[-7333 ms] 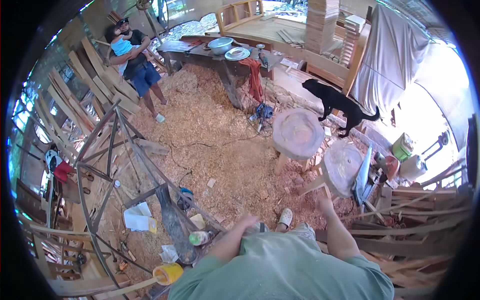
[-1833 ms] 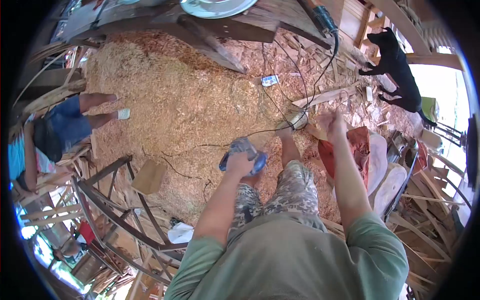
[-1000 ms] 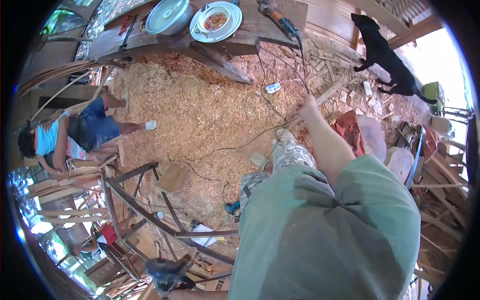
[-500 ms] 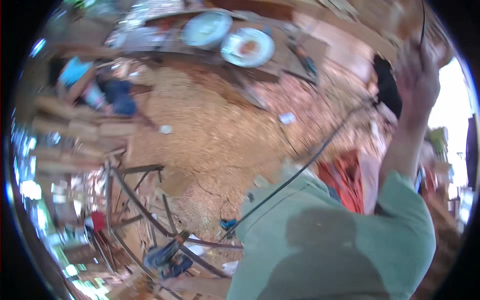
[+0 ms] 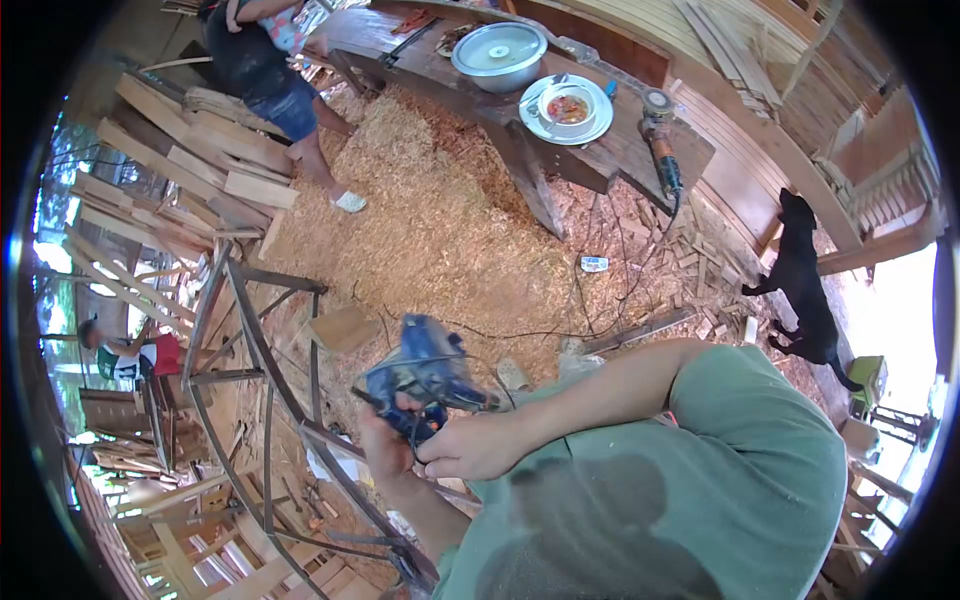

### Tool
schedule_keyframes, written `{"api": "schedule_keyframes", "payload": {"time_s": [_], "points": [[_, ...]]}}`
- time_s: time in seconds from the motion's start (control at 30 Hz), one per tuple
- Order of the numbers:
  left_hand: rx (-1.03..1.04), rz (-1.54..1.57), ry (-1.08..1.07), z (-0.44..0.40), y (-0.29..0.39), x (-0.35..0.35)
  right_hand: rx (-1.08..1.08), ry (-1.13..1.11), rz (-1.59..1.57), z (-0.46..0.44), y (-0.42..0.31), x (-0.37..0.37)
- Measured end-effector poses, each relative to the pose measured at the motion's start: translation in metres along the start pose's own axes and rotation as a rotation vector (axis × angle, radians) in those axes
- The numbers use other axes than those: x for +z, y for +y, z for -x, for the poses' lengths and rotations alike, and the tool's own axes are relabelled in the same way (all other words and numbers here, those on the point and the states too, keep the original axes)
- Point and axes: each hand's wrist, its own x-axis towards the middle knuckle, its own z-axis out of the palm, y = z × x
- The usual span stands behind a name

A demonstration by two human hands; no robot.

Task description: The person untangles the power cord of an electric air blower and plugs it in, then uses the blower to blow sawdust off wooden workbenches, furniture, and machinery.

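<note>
A blue electric planer [image 5: 420, 365] is held up in front of my body, above the shaving-strewn ground. My left hand [image 5: 385, 442] is wrapped around its dark handle from below. My right hand [image 5: 468, 446] comes across from the right and is closed at the handle end, where a dark power cord [image 5: 414, 446] shows at its fingertips. Part of the cord loops over the planer. The fingers of both hands partly hide the handle.
A metal frame [image 5: 262, 335] stands close on the left. On the wooden bench [image 5: 400, 55] are a lidded pot [image 5: 500, 58], a plate [image 5: 590, 128] with a bowl and an angle grinder [image 5: 660, 140]. A black dog [image 5: 803, 285] stands right. Two people [image 5: 275, 95] are at left.
My right hand has come down from high at the right, where it held up the cord, to the planer. The planer has risen from low beside the metal frame. The view is steadier.
</note>
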Motion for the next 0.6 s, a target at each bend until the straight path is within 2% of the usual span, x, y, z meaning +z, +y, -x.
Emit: {"api": "schedule_keyframes", "payload": {"time_s": [0.03,0.07,0.13,0.17,0.23,0.27,0.3,0.33,0.37,0.43,0.47,0.5,0.57,0.6], "points": [[-0.043,-0.175,-0.165,0.003,0.003,0.003,-0.012,-0.015,-0.003,-0.005,0.005,0.001],[-0.032,-0.185,-0.146,0.005,0.003,0.003,-0.060,0.005,0.000,-0.011,0.014,0.004],[-0.235,-0.417,-0.020,-0.001,0.006,-0.002,-0.157,-0.014,0.040,-0.029,0.028,0.008],[-0.185,-0.422,0.009,-0.005,0.007,-0.015,-0.160,-0.001,0.051,-0.032,0.036,0.016],[-0.332,-0.386,-0.173,-0.014,0.000,-0.042,-0.184,-0.002,0.096,-0.038,0.036,0.006],[-0.303,-0.387,-0.165,-0.018,0.003,-0.042,-0.130,0.006,0.071,-0.039,0.030,0.002],[-0.392,-0.341,-0.176,-0.020,0.004,-0.042,-0.070,0.019,0.038,-0.039,0.027,0.001],[-0.485,-0.296,-0.188,-0.021,0.006,-0.041,-0.035,-0.169,0.028,-0.044,0.028,-0.009],[-0.478,-0.304,-0.186,-0.020,0.005,-0.037,-0.045,-0.169,0.032,-0.047,0.030,-0.015],[-0.389,-0.270,-0.176,-0.022,0.010,-0.033,0.078,-0.337,0.024,-0.055,0.034,-0.021],[-0.337,-0.298,-0.161,-0.021,0.006,-0.041,-0.013,-0.294,0.133,-0.053,0.045,-0.019],[-0.376,-0.305,-0.183,-0.022,0.004,-0.047,0.005,-0.266,0.103,-0.053,0.060,-0.019],[-0.249,-0.305,-0.081,-0.016,0.003,-0.064,0.020,-0.342,-0.454,-0.044,0.099,-0.017],[-0.229,-0.251,-0.071,-0.009,0.006,-0.070,0.097,-0.422,-0.584,-0.036,0.121,-0.025]]}}
